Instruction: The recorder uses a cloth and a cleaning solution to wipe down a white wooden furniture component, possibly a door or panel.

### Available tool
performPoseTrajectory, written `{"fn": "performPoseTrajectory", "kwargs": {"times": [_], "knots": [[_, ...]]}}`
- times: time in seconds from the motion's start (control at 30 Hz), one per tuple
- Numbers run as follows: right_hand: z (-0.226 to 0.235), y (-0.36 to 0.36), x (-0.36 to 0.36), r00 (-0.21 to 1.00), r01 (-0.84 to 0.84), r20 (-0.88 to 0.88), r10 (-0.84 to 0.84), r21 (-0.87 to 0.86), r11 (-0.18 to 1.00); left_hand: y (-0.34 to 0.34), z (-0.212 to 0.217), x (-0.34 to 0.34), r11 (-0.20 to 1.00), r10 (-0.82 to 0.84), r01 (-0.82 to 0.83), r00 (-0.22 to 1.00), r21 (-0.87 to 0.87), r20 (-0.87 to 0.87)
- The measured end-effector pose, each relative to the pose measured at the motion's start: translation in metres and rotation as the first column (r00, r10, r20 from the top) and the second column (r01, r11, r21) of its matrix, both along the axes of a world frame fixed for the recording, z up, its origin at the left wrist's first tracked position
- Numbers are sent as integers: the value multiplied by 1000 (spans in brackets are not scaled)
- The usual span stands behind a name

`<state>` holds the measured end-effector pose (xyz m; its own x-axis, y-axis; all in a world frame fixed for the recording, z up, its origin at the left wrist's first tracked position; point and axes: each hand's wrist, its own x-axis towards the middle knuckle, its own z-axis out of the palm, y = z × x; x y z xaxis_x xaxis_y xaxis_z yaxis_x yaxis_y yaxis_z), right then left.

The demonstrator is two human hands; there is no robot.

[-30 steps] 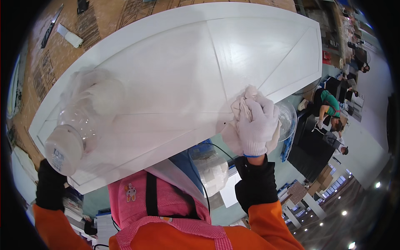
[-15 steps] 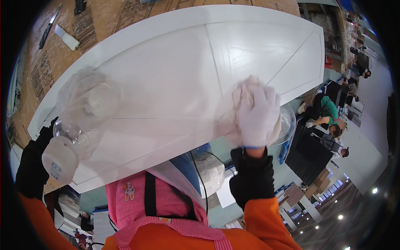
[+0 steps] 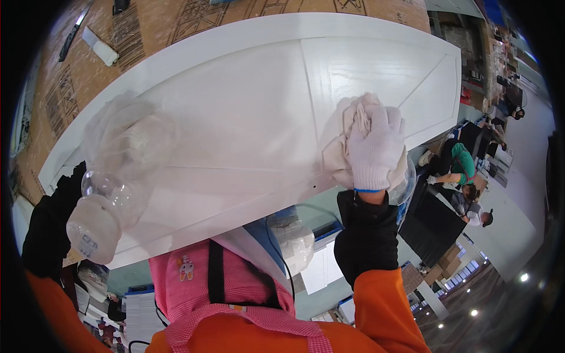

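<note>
A large white panel (image 3: pixel 235 112) with grooved lines lies across the table in front of me. My right hand (image 3: pixel 375 147), in a white knit glove, presses a bunched off-white cloth (image 3: pixel 336 160) onto the panel's right part, fingers closed over it. At the left, my left hand (image 3: pixel 56 209), dark-covered, is beside a translucent plastic bottle (image 3: pixel 94 229) and seems wrapped round its far side; most of its fingers are hidden. A clear, filmy plastic bag (image 3: pixel 126 126) spreads above the bottle over the panel's left end, with a pale rounded shape inside it that I cannot make out.
The brown, marked worktable (image 3: pixel 159 26) holds a knife (image 3: pixel 73 35) and a white tube-like item (image 3: pixel 101 47) at the far left. A clear round container (image 3: pixel 405 182) sits beyond my right wrist. Co-workers, one in a green shirt (image 3: pixel 462 162), are at the right.
My right hand and the cloth have moved a little to the right and away from me along the panel. The bottle at the left has shifted slightly rightward.
</note>
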<state>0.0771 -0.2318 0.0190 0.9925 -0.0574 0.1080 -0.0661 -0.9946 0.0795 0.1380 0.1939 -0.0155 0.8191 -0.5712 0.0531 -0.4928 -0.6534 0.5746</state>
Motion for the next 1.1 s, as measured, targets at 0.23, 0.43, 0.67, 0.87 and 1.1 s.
{"fn": "performPoseTrajectory", "kwargs": {"times": [0.23,0.43,0.67,0.87,1.1], "knots": [[5,-3,-39,993,-60,-106,59,-13,998,-5,-10,-3,998,21,-23,999,-65,-25],[-6,-2,5,999,-40,22,40,25,999,-5,1,-2,997,37,-38,999,-65,-22],[2,2,-29,987,-103,-118,112,75,992,-8,-10,-5,991,61,-63,998,-115,-24],[-5,2,19,993,-111,51,106,112,987,-4,1,4,990,59,-62,998,-128,-21],[-1,19,-15,985,-153,-64,159,97,984,8,11,4,994,64,-63,998,-92,0]]}}
